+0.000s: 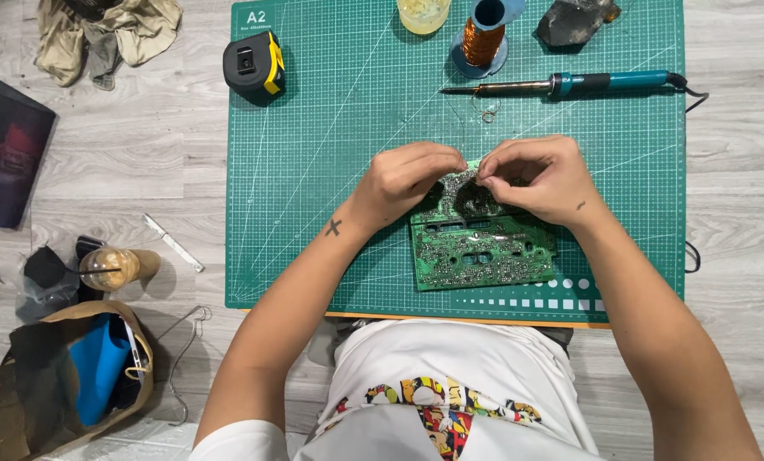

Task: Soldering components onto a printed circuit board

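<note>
Left hand (412, 177) fingers curled, bracing green circuit board (482, 241) top edge on cutting mat (313, 171); right hand (540, 177) fingertips pinching small part there; soldering iron (569, 84) parked well apart

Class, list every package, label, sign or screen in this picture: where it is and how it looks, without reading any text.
Mat label: far left corner of the green cutting mat, small white print.
Paper bag: on the floor, near left, brown, open, blue sheet inside.
Dark flat panel: floor, far left, black with red-blue picture; whether a screen is unclear.
Both hands touch the green circuit board.
</note>
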